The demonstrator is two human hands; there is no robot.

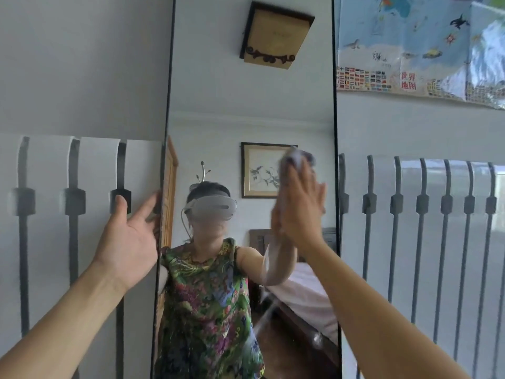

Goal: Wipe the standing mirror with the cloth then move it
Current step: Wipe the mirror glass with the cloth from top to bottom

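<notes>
The tall standing mirror (250, 105) leans on a grey wall (82, 64) under a world map (410, 45). The right hand (300, 206) presses a cloth (296, 157) flat on the glass. The left hand (131, 233), open, seems to touch the mirror's edge.

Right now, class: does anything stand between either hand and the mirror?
Only the cloth, pressed between the right hand and the mirror glass, as wiping needs. Nothing separates the left hand from the mirror's left edge, which its fingers reach.
</notes>
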